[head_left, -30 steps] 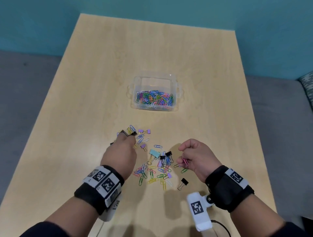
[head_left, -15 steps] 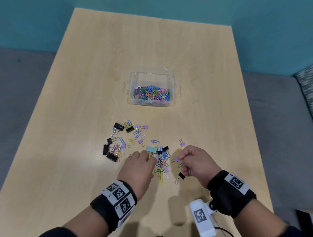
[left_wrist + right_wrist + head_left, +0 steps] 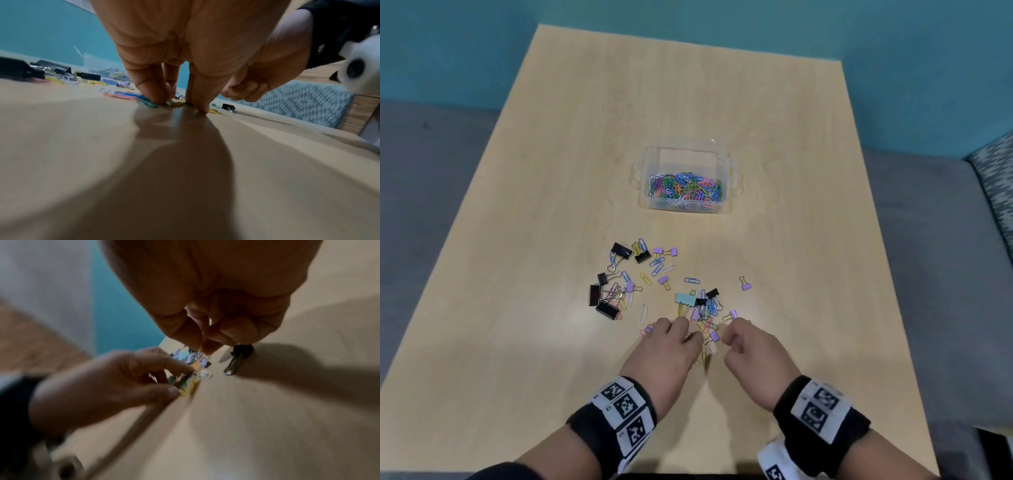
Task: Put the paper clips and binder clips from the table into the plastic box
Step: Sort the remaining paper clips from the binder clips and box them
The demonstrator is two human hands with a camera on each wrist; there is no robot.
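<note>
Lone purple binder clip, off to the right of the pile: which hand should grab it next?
Right. The right hand lies on the same side as the lone purple binder clip, while the left hand has its fingers down on paper clips.

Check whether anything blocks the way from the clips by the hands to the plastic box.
Nothing visible blocks it. The left hand gathers paper clips on the table; bare tabletop and loose binder clips lie low before the open plastic box.
</note>
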